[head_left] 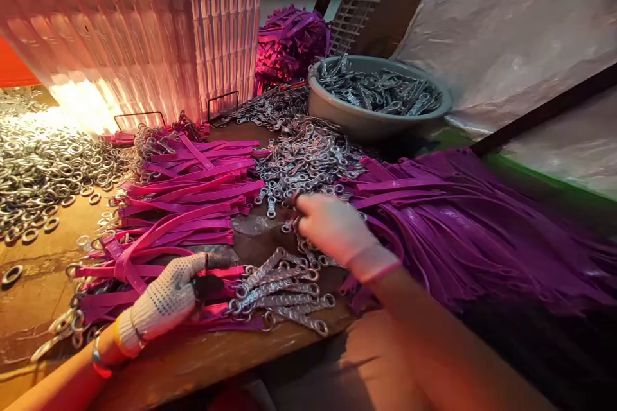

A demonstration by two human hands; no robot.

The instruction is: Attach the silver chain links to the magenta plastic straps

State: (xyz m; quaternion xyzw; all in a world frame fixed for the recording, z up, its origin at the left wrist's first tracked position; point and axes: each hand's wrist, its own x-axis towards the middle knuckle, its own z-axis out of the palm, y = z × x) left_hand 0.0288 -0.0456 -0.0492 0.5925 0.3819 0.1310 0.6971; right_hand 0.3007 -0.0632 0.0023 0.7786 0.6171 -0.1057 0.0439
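Note:
My left hand (168,286), in a white dotted glove with dark fingertips, closes around pink straps (230,271) near the table's front edge. Twisted metal links (294,298) with ring ends fan out to the right from the ends of these straps. My right hand (332,228), also gloved and slightly blurred, is at the near edge of a heap of small metal links (308,157). Its fingers are drawn together at the links; what is between them is too small to make out.
Pink straps with metal ends (187,196) lie stacked behind my left hand. Purple straps (443,225) spread at the right. Loose metal rings (43,167) cover the left. A grey basin (376,122) of metal links stands behind, near ribbed translucent plastic sheets (144,32) and a purple bundle (294,42).

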